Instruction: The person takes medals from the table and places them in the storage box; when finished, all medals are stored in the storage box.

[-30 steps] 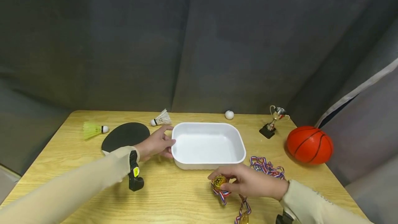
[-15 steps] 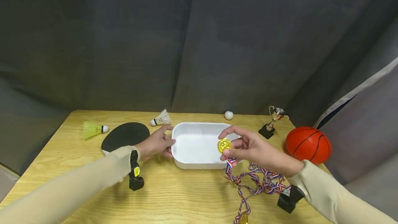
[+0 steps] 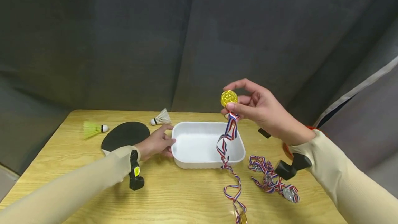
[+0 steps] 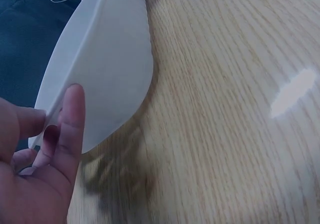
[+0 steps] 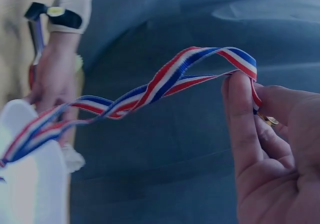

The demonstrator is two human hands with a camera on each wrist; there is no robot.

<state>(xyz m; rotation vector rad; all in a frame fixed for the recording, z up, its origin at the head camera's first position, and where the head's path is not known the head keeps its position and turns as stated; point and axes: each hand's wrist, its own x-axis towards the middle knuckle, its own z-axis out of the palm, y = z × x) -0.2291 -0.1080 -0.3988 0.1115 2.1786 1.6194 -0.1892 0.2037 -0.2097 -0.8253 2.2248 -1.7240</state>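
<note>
In the head view, my right hand (image 3: 259, 108) pinches a gold medal (image 3: 228, 98) between thumb and fingers, raised above the white tray (image 3: 206, 165). Its red, white and blue ribbon (image 5: 172, 79) trails from the fingers, past the tray's near right side, to a second gold medal (image 3: 243, 218) near the table's front edge. My left hand (image 3: 157, 143) grips the tray's left end. In the left wrist view, its thumb and fingers hold the rim, with fingers (image 4: 73, 112) against the outer wall.
Silver medals (image 3: 289, 194) with tangled ribbons lie right of the tray. A black paddle (image 3: 125, 136), a yellow shuttlecock (image 3: 93, 129) and a white shuttlecock (image 3: 161, 117) lie at left and back. My right arm mostly hides a red ball (image 3: 287, 151) and a trophy's black base (image 3: 264, 133).
My right hand has picked the gold medal off the table and raised it, stretching its ribbon out from the pile. The left hand and tray have stayed in place.
</note>
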